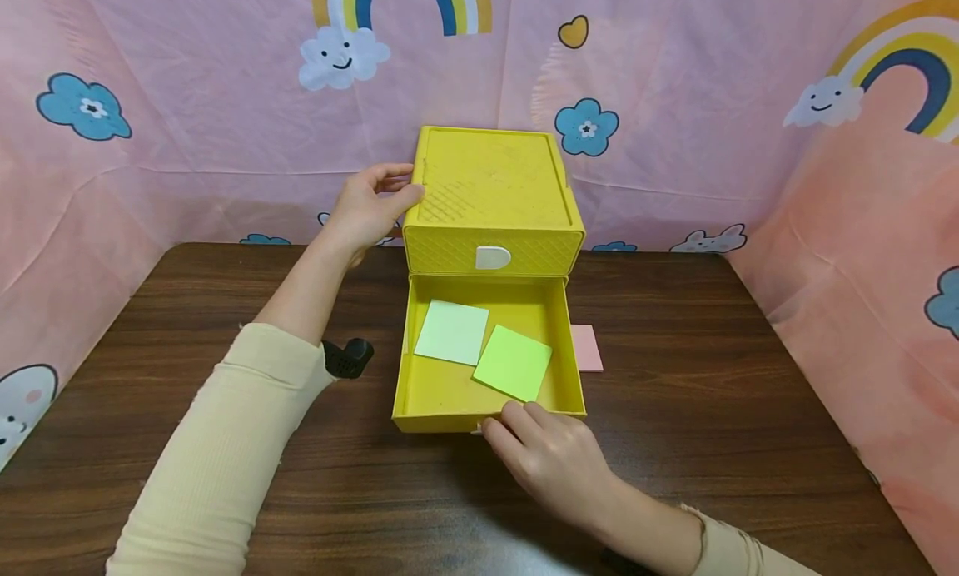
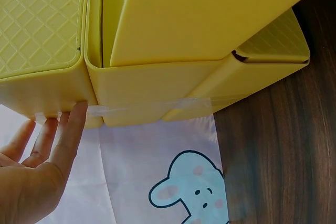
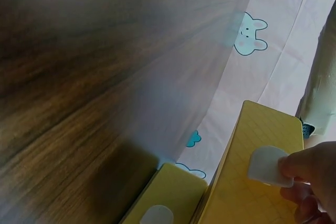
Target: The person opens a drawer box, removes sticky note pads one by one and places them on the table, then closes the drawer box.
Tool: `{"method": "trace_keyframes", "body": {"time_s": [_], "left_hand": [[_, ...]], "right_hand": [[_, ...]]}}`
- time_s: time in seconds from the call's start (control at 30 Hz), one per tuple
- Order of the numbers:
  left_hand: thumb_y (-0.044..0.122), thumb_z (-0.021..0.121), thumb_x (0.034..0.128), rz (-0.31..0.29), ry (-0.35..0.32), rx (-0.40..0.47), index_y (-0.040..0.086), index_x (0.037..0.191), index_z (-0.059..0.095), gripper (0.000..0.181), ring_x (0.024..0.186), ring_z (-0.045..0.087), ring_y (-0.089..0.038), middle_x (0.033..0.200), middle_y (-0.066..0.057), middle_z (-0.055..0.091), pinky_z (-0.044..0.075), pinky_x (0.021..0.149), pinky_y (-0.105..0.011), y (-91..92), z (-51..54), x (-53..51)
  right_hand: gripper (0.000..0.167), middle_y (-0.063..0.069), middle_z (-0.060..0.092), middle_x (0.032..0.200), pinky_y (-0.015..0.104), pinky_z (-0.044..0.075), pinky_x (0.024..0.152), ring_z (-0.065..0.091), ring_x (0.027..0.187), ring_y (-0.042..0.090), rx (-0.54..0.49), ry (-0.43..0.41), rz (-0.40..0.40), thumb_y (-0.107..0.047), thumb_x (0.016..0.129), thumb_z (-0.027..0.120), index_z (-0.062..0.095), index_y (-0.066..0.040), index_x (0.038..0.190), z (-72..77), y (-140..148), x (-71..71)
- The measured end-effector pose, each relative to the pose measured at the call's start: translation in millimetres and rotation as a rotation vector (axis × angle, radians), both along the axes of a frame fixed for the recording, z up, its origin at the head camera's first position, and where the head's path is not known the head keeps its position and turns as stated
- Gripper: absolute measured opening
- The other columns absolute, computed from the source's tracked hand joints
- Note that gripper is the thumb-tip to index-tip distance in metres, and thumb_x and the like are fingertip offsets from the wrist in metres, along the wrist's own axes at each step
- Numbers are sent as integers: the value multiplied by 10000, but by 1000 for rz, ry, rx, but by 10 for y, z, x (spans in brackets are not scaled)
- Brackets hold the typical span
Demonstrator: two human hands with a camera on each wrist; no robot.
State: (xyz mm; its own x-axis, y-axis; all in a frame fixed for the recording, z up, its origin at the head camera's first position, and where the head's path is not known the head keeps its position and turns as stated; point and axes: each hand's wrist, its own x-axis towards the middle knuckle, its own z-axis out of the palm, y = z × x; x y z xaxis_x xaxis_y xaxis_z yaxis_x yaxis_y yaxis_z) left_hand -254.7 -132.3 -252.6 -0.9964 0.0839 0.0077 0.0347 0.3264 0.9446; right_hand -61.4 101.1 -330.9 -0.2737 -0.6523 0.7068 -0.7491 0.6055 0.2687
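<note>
A yellow drawer unit [image 1: 494,172] stands at the back of the table, and one of its lower drawers [image 1: 442,401] is pulled out towards me. Inside that drawer lie a pale mint sticky note pad [image 1: 453,333] and a bright green sticky note pad [image 1: 513,364]. My right hand [image 1: 550,459] is at the drawer's front; its thumb and fingers pinch the white handle [image 3: 266,165]. My left hand [image 1: 370,206] rests against the unit's upper left side, thumb at the top edge. Fairly straight fingers [image 2: 71,137] touch the side wall in the left wrist view.
A pink sticky note pad [image 1: 588,348] lies on the brown table [image 1: 712,393], partly hidden by the pulled-out drawer. Below that drawer is another closed drawer with a white handle [image 3: 157,215]. A pink patterned cloth [image 1: 225,126] hangs behind and at both sides.
</note>
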Motion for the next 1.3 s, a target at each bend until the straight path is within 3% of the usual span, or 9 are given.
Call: {"method": "trace_keyframes", "body": {"time_s": [0.8, 1.3], "left_hand": [[305, 566, 906, -1, -4, 6, 168, 1370, 437, 501, 1157, 481, -202, 1349, -59, 431, 552, 751, -302, 3, -3, -2], [309, 560, 909, 3, -10, -1, 175, 1378, 428, 505, 1156, 482, -199, 1351, -56, 434, 546, 774, -318, 5, 10, 7]], "right_hand": [[296, -19, 435, 666, 126, 267, 359, 346, 488, 75, 36, -3, -11, -81, 972, 380, 587, -107, 763, -22, -2, 134], [291, -28, 457, 679, 126, 291, 366, 367, 484, 71, 64, -3, -14, -61, 962, 371, 575, -110, 761, -93, 12, 145]]}}
